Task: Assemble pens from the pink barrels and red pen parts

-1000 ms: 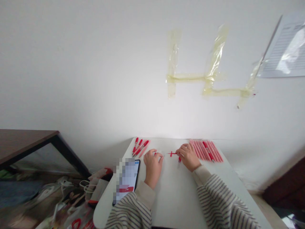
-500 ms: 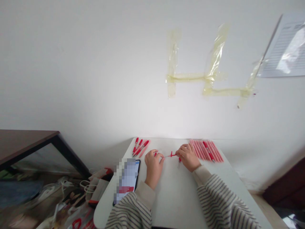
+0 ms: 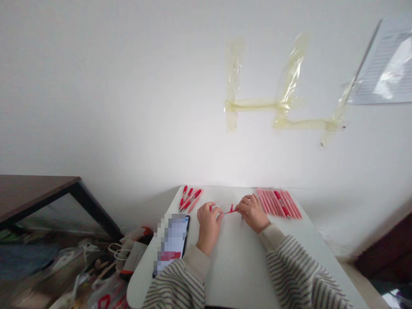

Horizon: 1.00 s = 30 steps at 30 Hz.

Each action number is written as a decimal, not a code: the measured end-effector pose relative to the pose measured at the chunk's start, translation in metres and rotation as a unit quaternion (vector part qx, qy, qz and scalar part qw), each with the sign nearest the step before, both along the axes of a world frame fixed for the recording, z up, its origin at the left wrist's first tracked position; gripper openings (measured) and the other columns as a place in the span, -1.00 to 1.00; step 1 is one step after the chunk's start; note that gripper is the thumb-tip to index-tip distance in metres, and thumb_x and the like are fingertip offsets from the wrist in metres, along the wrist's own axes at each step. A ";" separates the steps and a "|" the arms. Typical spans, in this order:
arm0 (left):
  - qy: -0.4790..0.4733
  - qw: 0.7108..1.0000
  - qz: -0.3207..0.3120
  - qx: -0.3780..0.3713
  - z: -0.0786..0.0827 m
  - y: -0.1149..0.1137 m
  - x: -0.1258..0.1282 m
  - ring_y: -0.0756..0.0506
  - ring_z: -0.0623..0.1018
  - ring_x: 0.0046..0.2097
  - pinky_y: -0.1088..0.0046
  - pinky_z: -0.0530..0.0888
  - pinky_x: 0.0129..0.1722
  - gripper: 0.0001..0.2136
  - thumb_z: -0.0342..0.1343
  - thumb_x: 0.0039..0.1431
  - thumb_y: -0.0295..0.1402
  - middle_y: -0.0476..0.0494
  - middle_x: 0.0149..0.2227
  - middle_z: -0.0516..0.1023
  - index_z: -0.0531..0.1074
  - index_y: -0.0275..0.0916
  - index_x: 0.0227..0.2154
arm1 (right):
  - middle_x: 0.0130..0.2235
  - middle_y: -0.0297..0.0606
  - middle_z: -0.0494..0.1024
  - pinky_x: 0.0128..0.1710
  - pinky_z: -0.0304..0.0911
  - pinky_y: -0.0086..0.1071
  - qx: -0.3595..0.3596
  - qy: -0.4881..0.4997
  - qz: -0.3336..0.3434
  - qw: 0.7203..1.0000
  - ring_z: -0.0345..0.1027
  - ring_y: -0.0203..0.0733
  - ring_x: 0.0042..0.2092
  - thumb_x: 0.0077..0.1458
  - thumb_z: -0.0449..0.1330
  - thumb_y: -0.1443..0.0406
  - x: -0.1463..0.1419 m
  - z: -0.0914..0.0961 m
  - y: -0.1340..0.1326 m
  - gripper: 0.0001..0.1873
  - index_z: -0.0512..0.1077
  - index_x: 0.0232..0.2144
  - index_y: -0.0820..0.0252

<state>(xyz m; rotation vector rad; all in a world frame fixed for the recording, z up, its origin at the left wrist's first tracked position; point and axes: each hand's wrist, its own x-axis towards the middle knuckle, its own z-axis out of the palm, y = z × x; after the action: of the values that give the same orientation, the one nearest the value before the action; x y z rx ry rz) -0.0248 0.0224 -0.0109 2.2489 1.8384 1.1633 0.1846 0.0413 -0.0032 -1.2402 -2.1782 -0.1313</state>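
Observation:
My left hand and my right hand meet over a small white table. Between their fingertips runs a thin red pen part, pinched at one end by each hand. A bit of red also shows inside my curled left fingers. Both hands are closed in a pinch. A few assembled red pens lie at the table's far left. A row of several pink pen barrels lies at the far right, just beyond my right hand.
A phone lies on the table's left edge beside my left wrist. A dark desk and a cluttered floor with bags and cables are to the left. The white wall behind carries tape strips and a paper sheet.
My right hand has moved left toward my left hand, and the gap between them has closed. The red part now spans both sets of fingertips.

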 end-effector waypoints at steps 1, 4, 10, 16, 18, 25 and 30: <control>0.000 1.000 -0.003 0.004 -0.001 0.000 0.000 -0.21 0.40 0.08 0.06 0.37 0.15 -0.93 0.25 0.09 -0.42 -0.14 -0.04 0.43 0.59 -0.13 -0.35 | -0.23 -0.25 0.55 0.29 -0.06 0.12 0.002 0.001 0.002 1.000 0.25 -0.04 0.01 0.21 0.23 0.33 -0.001 0.000 0.000 -0.87 0.57 -0.23 0.02; 0.001 1.000 -0.014 0.018 -0.003 0.001 0.000 -0.20 0.41 0.07 0.07 0.39 0.13 -0.92 0.25 0.09 -0.41 -0.14 -0.04 0.43 0.59 -0.12 -0.35 | -0.23 -0.25 0.56 0.29 -0.05 0.13 0.005 0.006 0.006 1.000 0.27 -0.03 0.00 0.21 0.23 0.33 -0.002 -0.001 0.000 -0.87 0.58 -0.23 0.01; -0.004 1.000 -0.022 0.015 -0.002 0.001 0.000 -0.19 0.41 0.07 0.08 0.39 0.13 -0.92 0.23 0.12 -0.42 -0.14 -0.03 0.43 0.59 -0.13 -0.35 | -0.24 -0.26 0.57 0.29 -0.06 0.16 -0.008 0.002 0.008 1.000 0.28 -0.02 0.01 0.19 0.24 0.37 -0.001 -0.003 0.001 -0.76 0.59 -0.16 -0.09; 0.006 0.999 -0.030 0.012 -0.001 0.000 0.002 -0.20 0.41 0.08 0.07 0.38 0.14 -0.94 0.27 0.09 -0.40 -0.13 -0.01 0.44 0.59 -0.11 -0.36 | -0.23 -0.28 0.59 0.29 -0.10 0.18 -0.026 0.001 -0.004 1.000 0.26 0.00 0.04 0.19 0.23 0.37 0.002 -0.004 0.002 -0.77 0.62 -0.26 -0.10; 0.003 1.000 -0.029 0.011 -0.001 0.000 0.002 -0.20 0.41 0.08 0.08 0.38 0.14 -0.91 0.28 0.08 -0.39 -0.13 -0.01 0.44 0.59 -0.10 -0.33 | -0.23 -0.28 0.59 0.28 -0.11 0.18 -0.032 0.001 -0.010 0.999 0.25 0.00 0.05 0.19 0.23 0.36 0.003 -0.003 0.002 -0.79 0.61 -0.25 -0.11; -0.017 1.000 -0.021 0.004 -0.003 0.001 0.000 -0.22 0.41 0.10 0.06 0.36 0.15 -0.77 0.29 0.05 -0.41 -0.15 0.01 0.41 0.56 -0.10 -0.18 | -0.23 -0.28 0.59 0.22 -0.02 0.08 -0.036 0.021 -0.019 0.999 0.23 0.00 0.02 0.22 0.23 0.30 0.006 -0.003 0.003 -0.82 0.61 -0.24 -0.10; -0.013 0.999 -0.024 0.017 -0.006 0.003 -0.001 -0.21 0.41 0.09 0.07 0.36 0.14 -0.83 0.24 0.10 -0.42 -0.15 0.00 0.40 0.57 -0.10 -0.23 | -0.22 -0.25 0.59 0.15 0.07 0.00 -0.026 0.021 -0.022 0.999 0.23 -0.01 0.01 0.24 0.22 0.26 0.008 -0.004 0.004 -0.83 0.62 -0.24 -0.10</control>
<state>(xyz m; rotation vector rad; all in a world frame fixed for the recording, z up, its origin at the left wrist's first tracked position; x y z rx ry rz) -0.0253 0.0250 -0.0171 2.2713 1.7600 1.2193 0.1925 0.0456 -0.0076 -1.3077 -2.1324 -0.0671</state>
